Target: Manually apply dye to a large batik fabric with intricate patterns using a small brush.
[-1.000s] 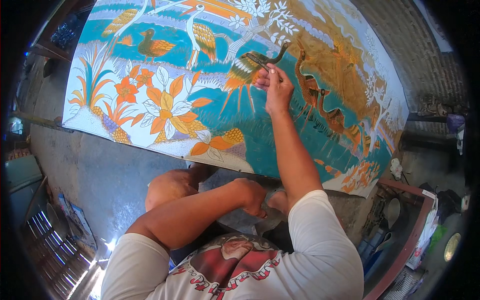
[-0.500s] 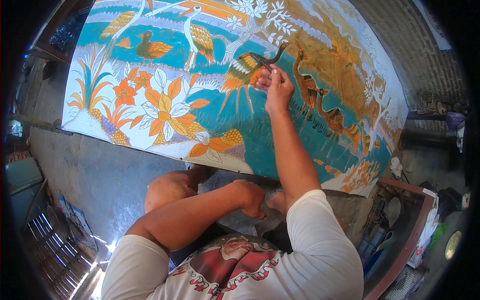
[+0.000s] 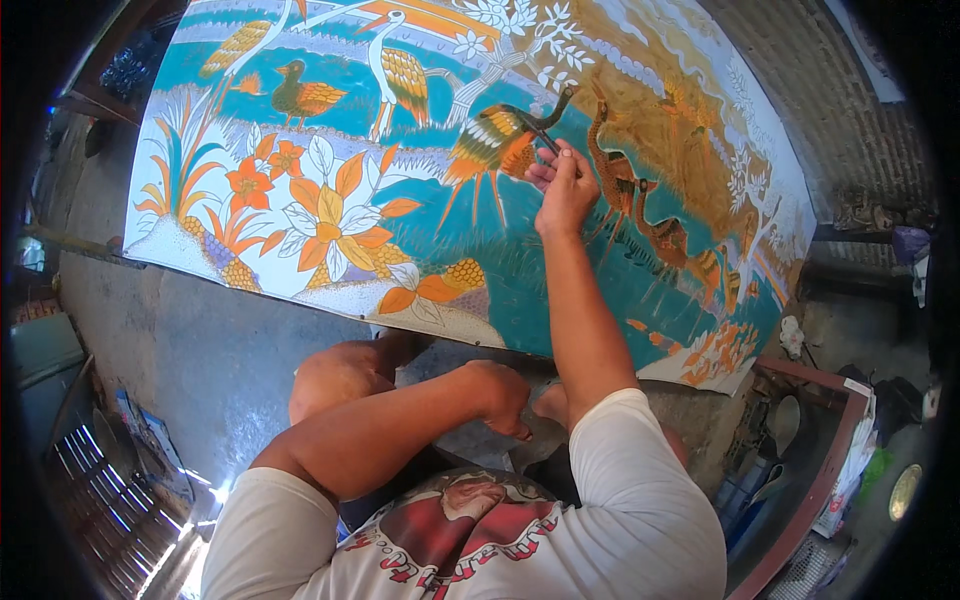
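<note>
A large painted panel (image 3: pixel 520 260) of birds, flowers and teal water spreads out before me. My right hand (image 3: pixel 567 190) is closed on a slim dark paintbrush (image 3: pixel 545 138), pinched between thumb and fingers. The brush's tip lies at the base of the dark neck of a bird with orange and green wings (image 3: pixel 495 140); whether it touches cannot be made out. Below the panel's near edge, my left hand (image 3: pixel 505 398) hangs bent at the wrist by my knees, away from the painting. Most of its fingers are hidden behind the back of the hand.
At the lower right stands a reddish wooden frame (image 3: pixel 835 470) with a spoon-shaped utensil (image 3: pixel 785 420) inside it. Corrugated sheeting (image 3: pixel 800 80) rises behind the panel at the upper right. Slatted boards (image 3: pixel 105 500) lie at the lower left, and concrete floor (image 3: pixel 190 330) shows below the panel.
My right hand has shifted slightly right and towards me, with the brush still in it and more of its handle showing. The left hand has stayed in place.
</note>
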Action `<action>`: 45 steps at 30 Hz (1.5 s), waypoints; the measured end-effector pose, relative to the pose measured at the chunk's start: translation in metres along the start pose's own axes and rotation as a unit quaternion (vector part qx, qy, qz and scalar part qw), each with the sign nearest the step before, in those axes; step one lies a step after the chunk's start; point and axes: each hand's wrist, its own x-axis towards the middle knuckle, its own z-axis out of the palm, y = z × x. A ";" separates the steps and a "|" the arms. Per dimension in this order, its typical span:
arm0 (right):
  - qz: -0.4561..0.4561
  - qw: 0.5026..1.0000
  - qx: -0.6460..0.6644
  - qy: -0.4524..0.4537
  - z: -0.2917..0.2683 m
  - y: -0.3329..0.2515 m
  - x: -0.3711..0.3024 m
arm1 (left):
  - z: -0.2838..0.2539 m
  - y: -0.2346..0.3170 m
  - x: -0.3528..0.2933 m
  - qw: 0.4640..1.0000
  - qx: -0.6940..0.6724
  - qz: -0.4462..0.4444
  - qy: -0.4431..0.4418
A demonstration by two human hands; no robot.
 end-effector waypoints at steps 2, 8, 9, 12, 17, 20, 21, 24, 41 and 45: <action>-0.057 0.997 -0.037 -0.040 0.008 0.000 -0.008 | 0.002 -0.002 0.000 1.000 -0.004 -0.002 0.010; -0.113 0.985 -0.091 -0.093 0.016 0.011 -0.014 | 0.005 -0.001 0.003 1.000 -0.005 -0.003 0.015; -0.111 0.985 -0.091 -0.095 0.018 0.012 -0.016 | 0.007 -0.002 0.002 1.000 -0.005 -0.004 0.024; -0.120 0.981 -0.116 -0.102 0.022 0.015 -0.020 | 0.006 -0.001 0.001 1.000 -0.009 -0.015 0.018; -0.134 0.969 -0.167 -0.120 0.023 0.016 -0.023 | 0.004 -0.001 -0.001 1.000 -0.009 -0.011 0.013; -0.120 0.972 -0.156 -0.129 0.023 0.019 -0.023 | 0.006 -0.001 0.000 1.000 -0.009 -0.015 0.012; -0.119 0.972 -0.156 -0.130 0.023 0.020 -0.024 | 0.007 -0.001 0.001 1.000 -0.005 -0.018 0.020; -0.114 0.970 -0.167 -0.135 0.023 0.021 -0.026 | 0.006 -0.001 0.001 1.000 -0.001 -0.017 0.013; -0.133 0.965 -0.167 -0.154 0.014 0.012 -0.034 | 0.007 -0.002 0.001 1.000 -0.011 -0.010 0.022; -0.143 0.972 -0.139 -0.121 0.019 0.003 -0.017 | 0.004 -0.001 0.000 1.000 -0.012 -0.014 0.018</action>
